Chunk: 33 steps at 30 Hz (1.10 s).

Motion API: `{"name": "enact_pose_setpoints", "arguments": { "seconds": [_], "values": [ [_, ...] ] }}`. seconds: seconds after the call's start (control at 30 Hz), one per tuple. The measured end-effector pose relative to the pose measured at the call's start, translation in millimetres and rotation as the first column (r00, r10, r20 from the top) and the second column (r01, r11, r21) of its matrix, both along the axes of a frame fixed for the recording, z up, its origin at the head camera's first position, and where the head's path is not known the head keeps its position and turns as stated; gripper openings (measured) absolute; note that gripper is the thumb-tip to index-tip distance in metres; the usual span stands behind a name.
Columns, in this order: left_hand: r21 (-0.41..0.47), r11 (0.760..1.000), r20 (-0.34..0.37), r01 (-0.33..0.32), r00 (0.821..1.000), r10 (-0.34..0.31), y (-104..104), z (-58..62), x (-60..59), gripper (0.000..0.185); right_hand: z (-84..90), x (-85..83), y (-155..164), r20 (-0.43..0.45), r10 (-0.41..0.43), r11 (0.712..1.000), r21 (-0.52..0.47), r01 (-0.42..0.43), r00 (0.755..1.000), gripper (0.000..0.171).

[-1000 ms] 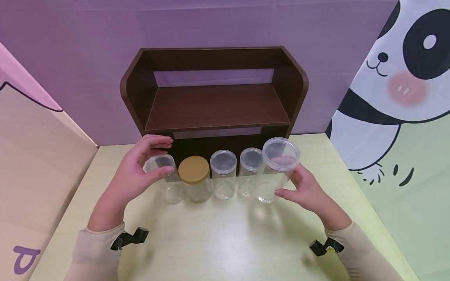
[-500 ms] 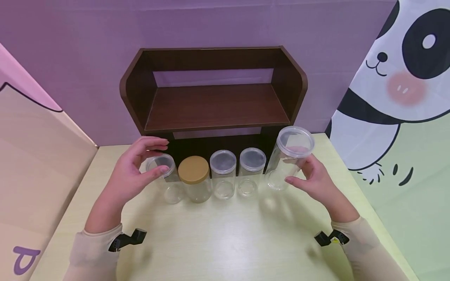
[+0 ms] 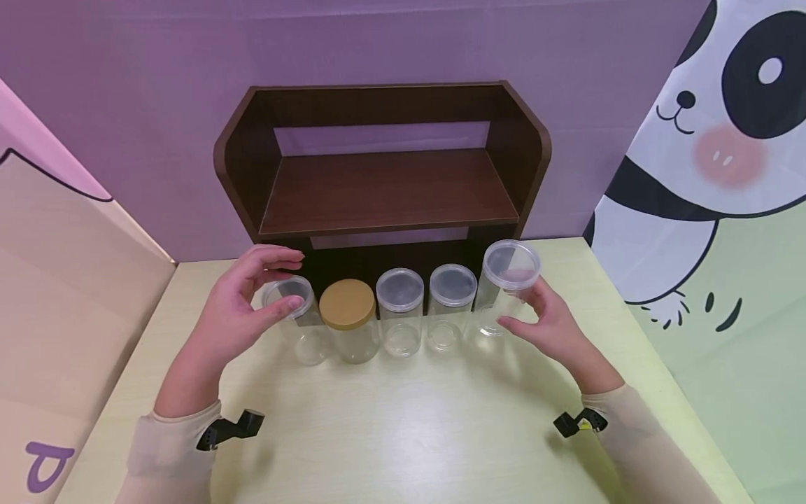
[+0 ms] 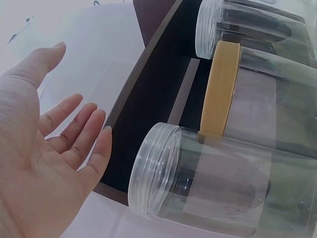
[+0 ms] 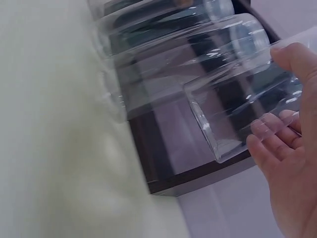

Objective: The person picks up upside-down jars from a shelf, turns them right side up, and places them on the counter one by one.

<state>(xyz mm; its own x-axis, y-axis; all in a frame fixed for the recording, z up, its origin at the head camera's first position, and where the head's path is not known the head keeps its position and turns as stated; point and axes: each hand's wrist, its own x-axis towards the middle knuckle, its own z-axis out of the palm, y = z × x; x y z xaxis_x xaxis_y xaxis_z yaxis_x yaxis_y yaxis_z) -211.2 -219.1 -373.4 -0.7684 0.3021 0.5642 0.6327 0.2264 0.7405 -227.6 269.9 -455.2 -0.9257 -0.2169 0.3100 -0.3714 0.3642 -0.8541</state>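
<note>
My right hand [image 3: 544, 329] grips a clear plastic jar [image 3: 500, 308] with a translucent lid, at the right end of a row of jars. In the right wrist view, the base of this jar [image 5: 208, 119] hangs off the table, thumb on one side and fingers on the other. My left hand [image 3: 236, 308] is beside the leftmost clear jar [image 3: 305, 336], fingers loosely bent. The left wrist view shows a gap between this hand [image 4: 59, 148] and the jar's lid [image 4: 153, 171]. Between the end jars stand a jar with a tan lid [image 3: 348, 304] and two clear-lidded jars [image 3: 401, 290] [image 3: 453, 285].
A dark brown wooden shelf [image 3: 390, 192] stands behind the jars, against a purple backdrop [image 3: 390, 42]. The pale table [image 3: 403, 427] extends in front. A panda-print panel [image 3: 724, 154] borders the right side and a light panel [image 3: 69, 294] the left.
The jar in my right hand moved right and back, away from its neighbour, then came slightly left and lower. My left hand shifted a little left beside the leftmost jar.
</note>
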Motion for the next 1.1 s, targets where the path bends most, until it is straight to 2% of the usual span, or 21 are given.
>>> {"name": "enact_pose_setpoints", "arguments": {
  "seconds": [0.23, 0.53, 0.9, 1.1],
  "values": [
    [0.005, 1.000, -0.023, -0.001, 1.000, 0.001, 0, 0.1, -0.2, 0.059, -24.9, -9.7, 0, 0.040, 0.005, 1.000, -0.015, -0.004, 0.999, 0.075],
    [0.042, 0.999, -0.014, 0.008, 1.000, -0.007, 2, 0.0, 0.0, 0.061, -46.3, -16.3, 0, 0.063, 0.043, 0.999, -0.027, -0.041, 0.997, 0.078],
    [0.012, 1.000, -0.009, 0.007, 1.000, -0.007, 0, -1.0, -0.6, 0.057, -60.4, -16.1, -2, 0.113, 0.063, 0.998, -0.023, -0.060, 0.992, 0.082],
    [-0.003, 1.000, -0.003, -0.001, 1.000, 0.001, -1, -2.4, -0.7, 0.056, -62.0, -16.7, -2, 0.108, 0.054, 0.999, -0.003, -0.054, 0.993, 0.082]
  ]
}}
